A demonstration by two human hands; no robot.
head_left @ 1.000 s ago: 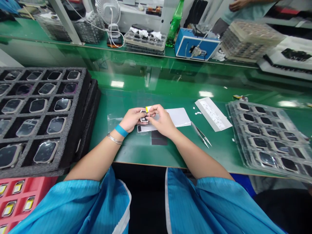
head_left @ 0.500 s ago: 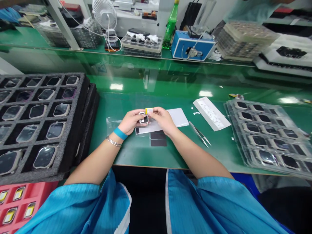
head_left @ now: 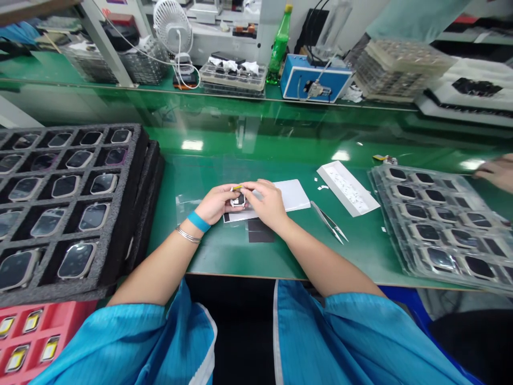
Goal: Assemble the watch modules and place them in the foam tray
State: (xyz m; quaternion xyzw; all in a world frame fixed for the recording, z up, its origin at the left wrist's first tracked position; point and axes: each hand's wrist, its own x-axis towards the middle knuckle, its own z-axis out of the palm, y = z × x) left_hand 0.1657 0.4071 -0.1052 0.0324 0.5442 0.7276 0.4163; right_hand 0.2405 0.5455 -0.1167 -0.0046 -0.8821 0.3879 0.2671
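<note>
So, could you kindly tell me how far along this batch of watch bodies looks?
Roughly midway, though that's a judgement. Seemingly done: the foam tray at left, its pockets filled with watch bodies. In hand: one small watch body held between the left hand and right hand. Seemingly left: the clear plastic tray, its pockets full.

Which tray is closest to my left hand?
The black foam tray of watch cases, beside your left hand; the clear plastic tray lies farther off, past your right hand.

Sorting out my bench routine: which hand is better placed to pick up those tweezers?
Probably the right hand. The tweezers lie to its side of the bench, close by. The left hand, with the blue wristband, is farther away, across the small framed part that both hands are holding.
</note>
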